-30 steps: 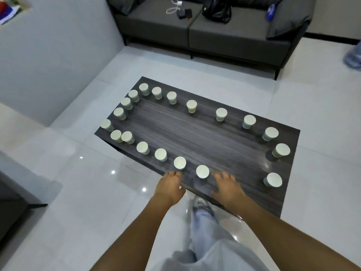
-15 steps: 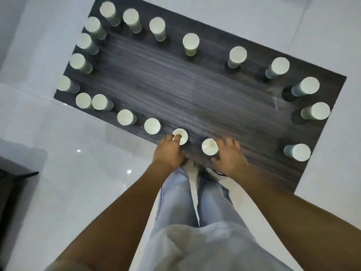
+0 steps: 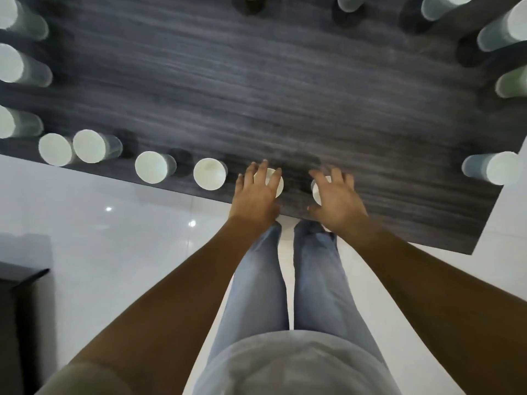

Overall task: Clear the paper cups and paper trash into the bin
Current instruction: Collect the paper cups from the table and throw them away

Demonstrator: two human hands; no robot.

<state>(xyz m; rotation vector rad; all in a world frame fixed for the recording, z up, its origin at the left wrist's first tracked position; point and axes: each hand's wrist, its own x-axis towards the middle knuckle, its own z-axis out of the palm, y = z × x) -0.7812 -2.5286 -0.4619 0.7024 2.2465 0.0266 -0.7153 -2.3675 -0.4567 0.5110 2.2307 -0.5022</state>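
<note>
Along the left edge of the dark wood-grain surface [image 3: 256, 81] stand several paper cups, then two close together [image 3: 56, 149] [image 3: 89, 145] near the front edge, followed by one [image 3: 151, 167] and another [image 3: 209, 173] spaced along that edge. Next, the left hand [image 3: 253, 195] lies over the top of a cup [image 3: 275, 182], its fingers [image 3: 251, 173] spread and lightly bent around the rim; whether they grip it is unclear. Just beside it, the right hand [image 3: 338, 199] covers a neighbouring cup [image 3: 316, 192] the same way, fingers splayed, grip uncertain. Below are legs in light jeans [image 3: 316, 295] on white floor tiles [image 3: 114, 223]. Further right stands a lone cup [image 3: 499, 172], with more cups up the right edge.
</note>
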